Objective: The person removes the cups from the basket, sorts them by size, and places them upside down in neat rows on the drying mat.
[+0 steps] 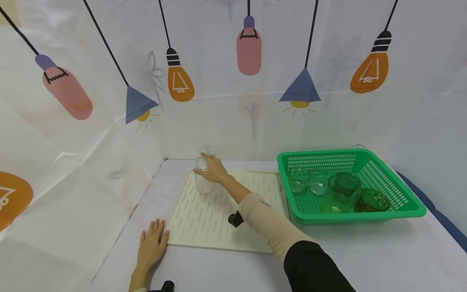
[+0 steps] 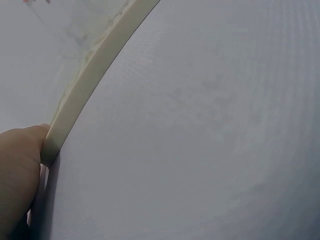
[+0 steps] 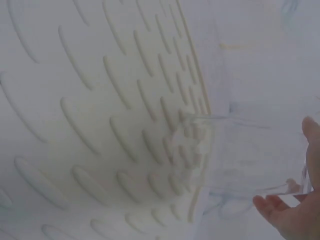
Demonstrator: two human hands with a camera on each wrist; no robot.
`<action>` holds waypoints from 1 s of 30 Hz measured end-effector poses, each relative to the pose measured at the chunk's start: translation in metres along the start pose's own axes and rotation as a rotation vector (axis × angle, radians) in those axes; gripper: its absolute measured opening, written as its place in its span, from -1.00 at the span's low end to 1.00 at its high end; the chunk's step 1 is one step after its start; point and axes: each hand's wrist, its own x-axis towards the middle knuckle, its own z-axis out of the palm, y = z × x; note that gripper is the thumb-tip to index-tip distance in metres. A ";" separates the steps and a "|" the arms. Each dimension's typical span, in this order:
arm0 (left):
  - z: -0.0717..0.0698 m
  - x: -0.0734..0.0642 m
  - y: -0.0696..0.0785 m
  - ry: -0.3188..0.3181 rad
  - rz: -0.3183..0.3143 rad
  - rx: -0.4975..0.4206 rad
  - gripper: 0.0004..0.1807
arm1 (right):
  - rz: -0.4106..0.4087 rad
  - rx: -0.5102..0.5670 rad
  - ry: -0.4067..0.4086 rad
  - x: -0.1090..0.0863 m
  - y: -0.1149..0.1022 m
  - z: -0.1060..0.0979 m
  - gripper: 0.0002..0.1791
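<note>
White wall cloth point(image 1: 219, 121) printed with hanging lamps point(image 1: 249, 50) rises behind your pale tabletop point(image 1: 394, 257). Your right arm reaches forward and leftward across the cream ridged mat point(image 1: 204, 233), and your right hand point(image 1: 213, 168) has its grip grasping a clear glass point(image 1: 202, 184) at the mat's far left corner; whether the glass touches the mat, you cannot tell. Your left hand point(image 1: 151, 245) lies palm down, its grip released, by the near left corner of the mat.

Your beige cuff point(image 1: 270, 223) and black sleeve point(image 1: 313, 265) cover part of the mat's right side. Just beyond that side stands a green basket point(image 1: 350, 217), holding several glasses point(image 1: 343, 194), one brownish and tilted.

Only the head view gives you the basket. Your right wrist view shows your fingers at one end of the clear glass, with ridges visible through it; your left wrist view shows the mat's thick edge.
</note>
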 end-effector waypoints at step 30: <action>0.000 -0.001 0.002 0.040 0.005 0.012 -0.43 | -0.012 0.020 -0.124 0.011 -0.008 -0.010 -0.23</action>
